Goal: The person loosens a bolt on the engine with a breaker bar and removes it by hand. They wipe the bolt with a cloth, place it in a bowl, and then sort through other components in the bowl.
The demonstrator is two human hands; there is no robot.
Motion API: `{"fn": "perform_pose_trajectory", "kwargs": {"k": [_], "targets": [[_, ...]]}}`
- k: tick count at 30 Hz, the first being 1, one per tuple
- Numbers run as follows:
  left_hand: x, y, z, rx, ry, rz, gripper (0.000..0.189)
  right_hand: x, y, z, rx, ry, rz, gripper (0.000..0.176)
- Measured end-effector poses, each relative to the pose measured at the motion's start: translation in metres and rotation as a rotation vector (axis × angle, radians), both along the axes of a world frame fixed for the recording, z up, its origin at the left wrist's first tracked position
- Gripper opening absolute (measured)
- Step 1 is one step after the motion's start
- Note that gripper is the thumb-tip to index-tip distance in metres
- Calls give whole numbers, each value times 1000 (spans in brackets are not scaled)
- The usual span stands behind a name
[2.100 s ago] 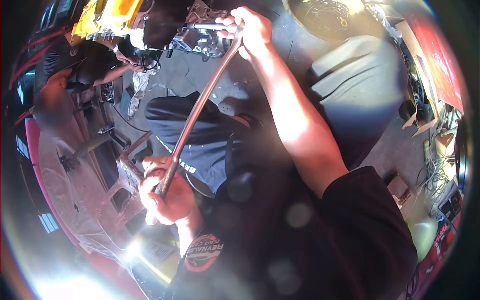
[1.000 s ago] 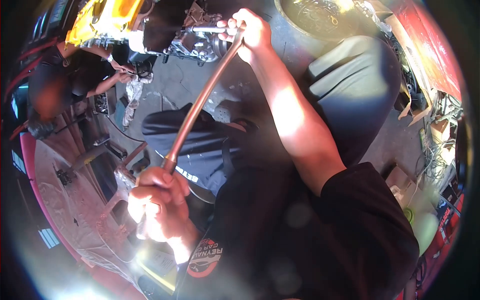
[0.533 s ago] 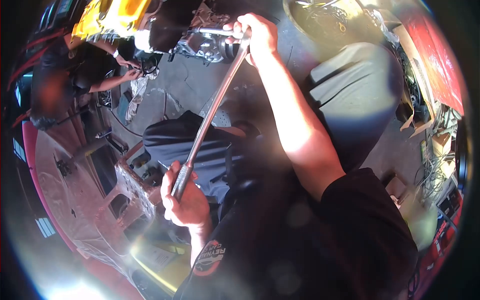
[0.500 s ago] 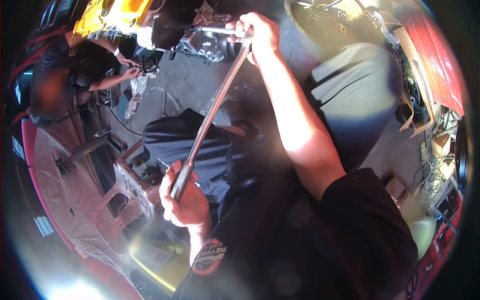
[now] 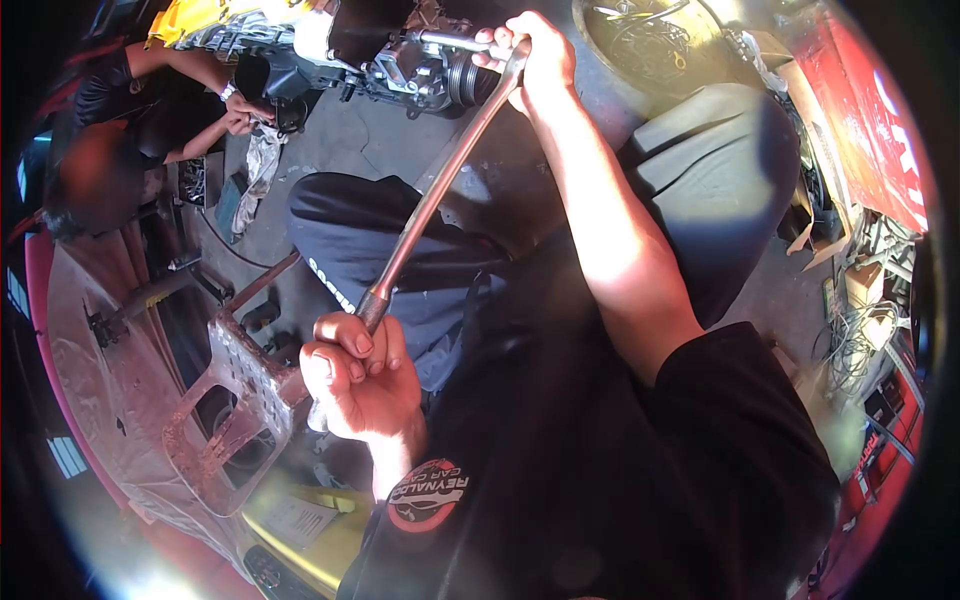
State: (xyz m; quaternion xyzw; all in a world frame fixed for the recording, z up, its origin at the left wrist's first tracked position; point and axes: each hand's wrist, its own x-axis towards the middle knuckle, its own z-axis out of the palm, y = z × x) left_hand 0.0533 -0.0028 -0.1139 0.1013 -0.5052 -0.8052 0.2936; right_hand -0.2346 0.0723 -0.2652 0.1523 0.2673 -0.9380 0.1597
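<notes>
A long socket wrench [image 5: 440, 200] runs slantwise across the middle of the view. My right hand [image 5: 545, 70] is closed around its head end at the top, where a shiny extension [image 5: 450, 40] points left to the engine [image 5: 415, 70]. Close below that hand is a dark ribbed pulley [image 5: 467, 82] on the engine. At the lower left my left hand [image 5: 365, 385] wraps its fingers round the wrench's handle, hiding most of the grip. Whatever the extension's far tip sits on is too small to make out.
A co-worker's hands [image 5: 240, 115] work at the engine's left end, near a crumpled rag [image 5: 262, 165]. A worn perforated step stool [image 5: 250, 365] stands left of my left hand. A large round basin [image 5: 650, 50] with loose metal pieces is at the upper right, beside cardboard [image 5: 815, 130].
My left hand has closed its fingers more fully round the handle and sits slightly lower and left. The right hand stays on the wrench head, while the whole view has shifted.
</notes>
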Motion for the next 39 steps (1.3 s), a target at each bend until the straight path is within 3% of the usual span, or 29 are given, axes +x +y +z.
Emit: {"fn": "perform_pose_trajectory", "kwargs": {"k": [28,32,36,39], "targets": [[-11,-4,29,-41,-99,-15,32,-2,-3,2,-111,-63,-39,17],[-21,3,42,-75,-127,-19,35,-3,-3,1,-35,-62,12,17],[-6,-1,21,-176,-111,-30,33,1,-1,3,-101,-29,-43,17],[12,-6,-16,233,-206,121,42,-6,0,7,-37,136,-48,21]]}}
